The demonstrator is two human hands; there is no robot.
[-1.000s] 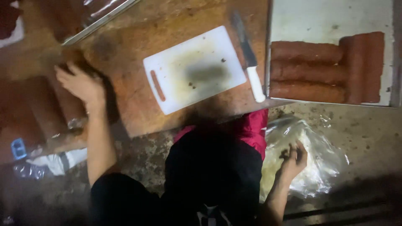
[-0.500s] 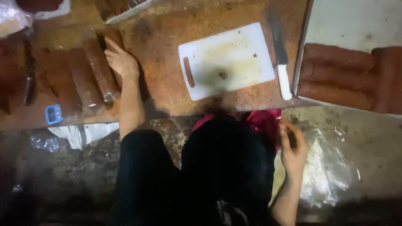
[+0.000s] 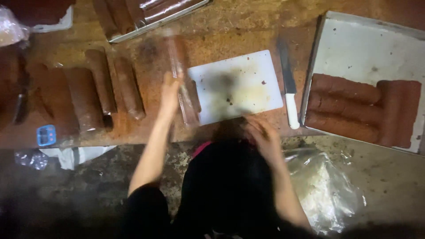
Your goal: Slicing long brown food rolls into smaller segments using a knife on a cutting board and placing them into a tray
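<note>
A long reddish-brown roll wrapped in clear plastic [image 3: 181, 82] stands blurred in the upper middle of the frame, running from near the top edge down to the left edge of the white rectangular plastic cutting board [image 3: 237, 86]. The left hand [image 3: 170, 90] is closed around the roll's middle, fingers wrapped on it. The right hand [image 3: 261, 132], also blurred, hangs just below the board's lower right corner, near the table's front edge; whether it grips anything cannot be told.

Right of the board lies a knife with a dark blade and white handle [image 3: 288, 90], blade towards the top of the frame. Beyond it, at the right, a pale metal tray [image 3: 367, 53] carries several brown rolls [image 3: 343, 88] in its lower half.

Left of the held roll, more brown wrapped rolls [image 3: 102, 82] lie side by side on the worn brown wooden table [image 3: 248, 26]. A small blue digital scale [image 3: 46, 135] sits at the lower left edge of the table. Another tray with rolls [image 3: 155, 13] shows at the top. A clear plastic bag [image 3: 325, 190] lies on the floor at lower right.
</note>
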